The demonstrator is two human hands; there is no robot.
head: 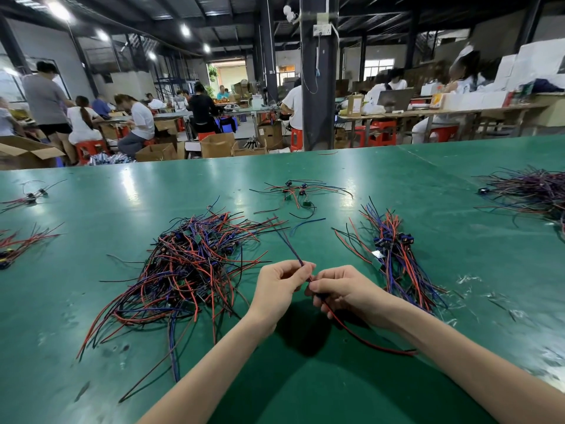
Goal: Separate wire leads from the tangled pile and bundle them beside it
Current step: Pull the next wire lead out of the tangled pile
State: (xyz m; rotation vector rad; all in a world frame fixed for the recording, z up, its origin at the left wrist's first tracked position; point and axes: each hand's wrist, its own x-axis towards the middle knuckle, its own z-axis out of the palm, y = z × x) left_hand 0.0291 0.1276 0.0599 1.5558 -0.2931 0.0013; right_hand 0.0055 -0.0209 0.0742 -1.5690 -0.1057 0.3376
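A tangled pile (189, 267) of red, blue and black wire leads lies on the green table, left of my hands. A straighter bundle (397, 258) of leads lies to the right. My left hand (279, 286) pinches a wire lead (289, 243) that runs up and away over the table. My right hand (342, 290) grips the same lead lower down, and its red and black tail (367, 339) trails toward the near right. Both hands meet between pile and bundle.
A small cluster of leads (293, 191) lies farther back, another heap (532, 188) at the far right, loose leads (18, 246) at the left edge. Beyond the green table (305, 393) people sit at benches, with cardboard boxes and a dark pillar (316, 87).
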